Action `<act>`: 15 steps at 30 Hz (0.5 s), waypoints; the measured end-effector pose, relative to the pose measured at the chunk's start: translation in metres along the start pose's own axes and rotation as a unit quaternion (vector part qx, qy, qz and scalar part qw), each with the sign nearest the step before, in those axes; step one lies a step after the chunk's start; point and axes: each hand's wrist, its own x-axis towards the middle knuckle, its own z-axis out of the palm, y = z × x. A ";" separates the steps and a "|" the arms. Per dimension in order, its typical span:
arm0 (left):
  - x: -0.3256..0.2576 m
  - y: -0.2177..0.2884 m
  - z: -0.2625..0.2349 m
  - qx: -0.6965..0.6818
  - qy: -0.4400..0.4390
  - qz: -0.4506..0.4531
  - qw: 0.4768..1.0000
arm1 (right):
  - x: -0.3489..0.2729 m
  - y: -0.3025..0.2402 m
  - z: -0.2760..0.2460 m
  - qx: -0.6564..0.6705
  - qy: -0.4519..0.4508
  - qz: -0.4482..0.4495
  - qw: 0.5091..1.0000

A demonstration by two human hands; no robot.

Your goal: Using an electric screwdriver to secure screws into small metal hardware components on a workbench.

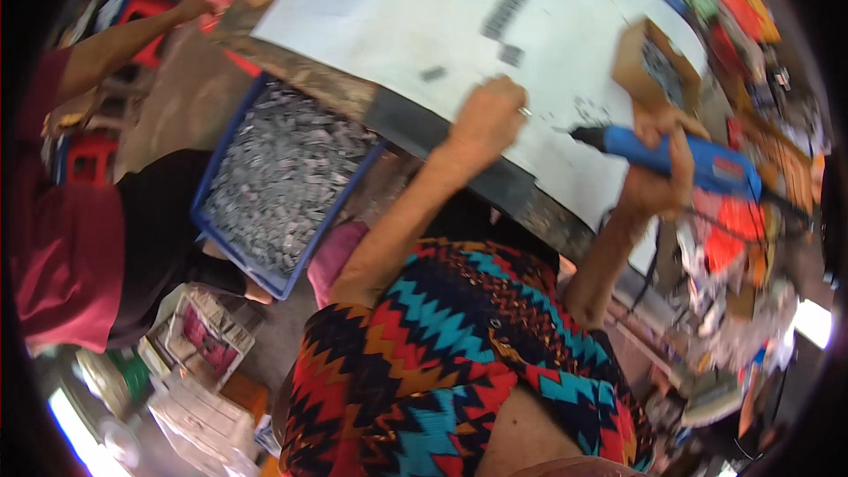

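clothing: a zigzag-patterned garment [442,362] in red, teal, black and orange fills the near view, both bare forearms rising out of it toward the bench.
right hand: the right hand [658,181] is wrapped tight around a blue power tool [680,159], fingers closed on its body, held over the bench's right edge; the dark tip points left toward the white sheet.
left hand: the left hand [486,119] rests knuckles-up on the white sheet [424,18] near the bench's near edge, fingers curled under; whether it pinches anything i cannot tell. a ring shows on one finger.
small parts: a few dark specks [583,110] lie on the sheet between the two hands, just ahead of the tool tip.
bench: its dark worn near edge [415,128] runs slantwise, the sheet covering most of the top.
blue tray: a blue tray [205,221] heaped with small grey metal pieces sits below the bench's near-left edge.
cardboard box: an open cardboard box [658,62] of grey bits stands at the bench's right edge, beyond the tool.
dark strips: dark strips [512,0] lie farther up the sheet.
other person: someone in a maroon top [62,247] stands at left, their hand [196,4] reaching toward the far-left corner.
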 end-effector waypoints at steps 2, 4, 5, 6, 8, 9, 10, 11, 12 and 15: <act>0.002 0.003 -0.005 -0.004 0.002 -0.007 1.000 | 0.004 0.000 0.007 -0.030 -0.012 -0.009 0.999; 0.004 0.004 -0.005 -0.013 -0.014 -0.007 1.000 | 0.007 0.005 0.011 -0.024 -0.024 -0.026 0.999; 0.006 0.004 -0.004 -0.005 -0.022 -0.011 1.000 | 0.008 0.007 0.013 -0.020 -0.035 -0.039 0.998; 0.005 0.004 -0.004 0.006 -0.029 -0.016 0.999 | 0.009 0.008 0.016 -0.037 -0.019 -0.038 0.998; 0.004 0.006 -0.003 0.000 -0.037 -0.017 0.999 | 0.010 0.008 0.021 -0.058 -0.023 -0.043 0.997; 0.004 0.007 -0.003 0.001 -0.038 -0.017 0.999 | 0.010 0.009 0.023 -0.072 -0.034 -0.047 0.996; 0.003 0.007 -0.003 -0.001 -0.048 -0.025 0.999 | 0.011 0.012 0.025 -0.061 -0.030 -0.057 0.996; 0.002 0.007 -0.003 -0.004 -0.048 -0.026 0.998 | 0.012 0.014 0.026 -0.063 -0.030 -0.056 0.996; 0.001 0.007 -0.003 -0.002 -0.049 -0.022 0.999 | 0.014 0.016 0.027 -0.052 -0.040 -0.064 0.996; 0.000 0.007 -0.003 -0.005 -0.051 -0.026 0.998 | 0.013 0.018 0.032 -0.088 -0.061 -0.067 0.992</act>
